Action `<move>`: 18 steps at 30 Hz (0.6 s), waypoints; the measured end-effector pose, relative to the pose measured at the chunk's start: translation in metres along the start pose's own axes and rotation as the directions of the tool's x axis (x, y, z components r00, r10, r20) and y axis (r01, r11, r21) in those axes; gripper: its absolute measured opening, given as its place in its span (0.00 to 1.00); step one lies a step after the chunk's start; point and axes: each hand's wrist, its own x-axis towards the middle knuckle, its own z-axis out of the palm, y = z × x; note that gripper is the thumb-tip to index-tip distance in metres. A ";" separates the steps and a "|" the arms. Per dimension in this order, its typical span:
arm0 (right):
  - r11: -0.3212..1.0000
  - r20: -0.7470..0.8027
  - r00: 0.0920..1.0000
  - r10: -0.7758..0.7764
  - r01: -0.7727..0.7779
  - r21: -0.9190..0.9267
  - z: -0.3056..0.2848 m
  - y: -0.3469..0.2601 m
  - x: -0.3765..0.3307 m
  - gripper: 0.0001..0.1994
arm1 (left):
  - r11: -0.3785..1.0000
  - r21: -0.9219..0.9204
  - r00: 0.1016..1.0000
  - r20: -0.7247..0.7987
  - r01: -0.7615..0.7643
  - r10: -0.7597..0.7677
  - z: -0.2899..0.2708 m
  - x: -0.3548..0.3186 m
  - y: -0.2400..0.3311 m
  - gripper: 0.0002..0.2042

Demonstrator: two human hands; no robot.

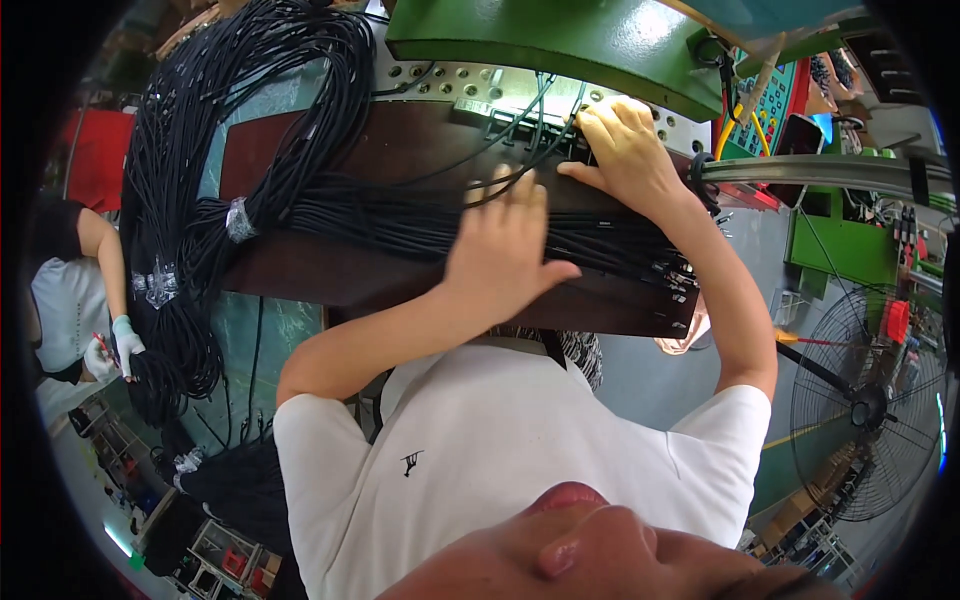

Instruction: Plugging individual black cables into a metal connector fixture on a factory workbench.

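Observation:
My left hand (503, 245) lies over a thick bundle of black cables (390, 220), its fingers spread and thumb stretched out. A few single black cables pass by its fingertips, and the fingers are slightly blurred. Farther right, my right hand (625, 150) rests at a brightly lit metal fixture (500, 112) below a green machine (560, 45). Its fingers bend over the fixture's right end, while the thumb stands apart. Several thin black cables run up into the fixture between the hands. What lies under the right fingertips is hidden.
A dark brown board (620, 300) carries the bundle. Large coils of black cable (160, 150) hang at the left, tied with clear wrap. A co-worker's gloved hand (125, 345) is beside them. At the right are a black fan (865, 405) and a metal bar (810, 172).

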 end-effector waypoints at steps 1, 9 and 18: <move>0.997 0.079 0.997 0.017 -0.022 0.070 -0.014 0.000 0.006 0.26 | 0.994 0.064 0.996 -0.014 0.088 -0.088 -0.002 -0.002 -0.013 0.38; 0.775 0.345 0.904 0.252 -0.402 0.487 -0.021 0.020 0.024 0.21 | 0.954 0.298 0.994 -0.105 0.023 0.009 -0.004 0.048 -0.093 0.07; 0.950 -0.103 0.945 0.311 -0.305 0.069 -0.100 -0.023 -0.052 0.06 | 0.988 0.122 0.973 -0.198 -0.096 0.119 -0.020 0.019 -0.062 0.26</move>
